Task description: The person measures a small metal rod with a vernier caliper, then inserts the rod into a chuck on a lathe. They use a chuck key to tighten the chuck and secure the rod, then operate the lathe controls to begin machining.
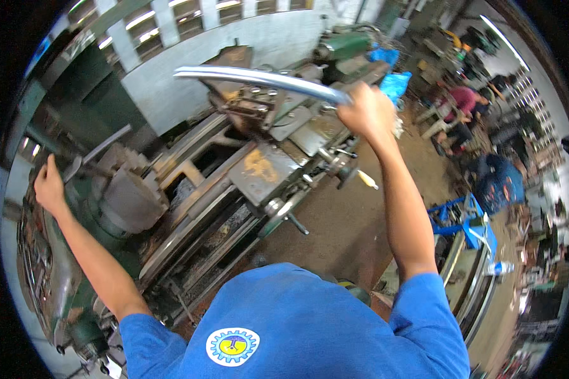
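Note:
My right hand point(367, 112) is raised over the far side of a lathe, its fingers wrapped round one end of a long shiny metal bar point(253, 76). From my fist the bar reaches leftward above the lathe carriage point(262, 170), apparently clear of it. At the left, my left hand point(49, 186) is curled closed beside the green headstock; whatever it grips is hidden. Just right of that hand a grey metal handle point(107, 143) slants up near the lathe chuck point(134, 199). The chuck is dark grey and blocky.
The lathe bed point(193, 218) runs diagonally between my arms. A handwheel point(284, 215) and a crank with a pale grip point(368, 180) stick out from the carriage. Blue plastic point(395, 85) lies at the tailstock end. Other people point(458, 104) are low down at the right, near a blue rack point(464, 221).

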Motion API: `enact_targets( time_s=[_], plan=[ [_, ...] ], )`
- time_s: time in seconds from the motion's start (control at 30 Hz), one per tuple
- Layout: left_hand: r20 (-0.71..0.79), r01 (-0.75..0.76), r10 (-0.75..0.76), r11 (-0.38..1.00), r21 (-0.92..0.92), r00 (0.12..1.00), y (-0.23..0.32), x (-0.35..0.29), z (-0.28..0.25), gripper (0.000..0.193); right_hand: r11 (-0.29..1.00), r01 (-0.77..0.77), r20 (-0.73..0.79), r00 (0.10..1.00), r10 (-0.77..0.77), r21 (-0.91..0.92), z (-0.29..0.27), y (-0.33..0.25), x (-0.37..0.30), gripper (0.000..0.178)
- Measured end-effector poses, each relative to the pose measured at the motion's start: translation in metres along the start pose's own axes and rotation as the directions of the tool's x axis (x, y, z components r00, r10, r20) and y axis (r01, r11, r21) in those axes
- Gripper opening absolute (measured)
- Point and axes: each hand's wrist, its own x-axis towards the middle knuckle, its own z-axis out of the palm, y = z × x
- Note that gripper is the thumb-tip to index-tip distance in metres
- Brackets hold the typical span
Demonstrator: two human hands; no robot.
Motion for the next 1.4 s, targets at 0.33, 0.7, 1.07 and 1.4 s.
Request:
enact_targets(
  time_s=[0.33, 0.7, 1.07, 1.4],
  plan=[
    [0.35, -0.582, 0.578, 0.807, -0.105, 0.737, 0.104, -0.107, -0.07, 0.035, 0.905, -0.415, 0.774, 0.601, 0.199, 0.089, 0.112, -0.004, -0.211, 0.047],
    [0.212, -0.73, 0.7, 0.628, 0.27, 0.682, 0.088, -0.095, -0.04, 0.047, 0.857, -0.468, 0.751, 0.641, 0.159, 0.218, 0.167, -0.034, -0.181, 0.053],
    [-0.219, -0.602, 0.636, 0.771, 0.206, 0.74, 0.105, -0.104, -0.034, 0.058, 0.775, -0.447, 0.473, 0.853, 0.22, 0.447, 0.194, -0.015, -0.176, 0.049],
    [-0.306, -0.62, 0.637, 0.767, 0.164, 0.707, 0.103, -0.105, -0.03, 0.06, 0.823, -0.327, 0.243, 0.941, 0.236, 0.464, 0.199, -0.008, -0.172, 0.048]
  ],
)
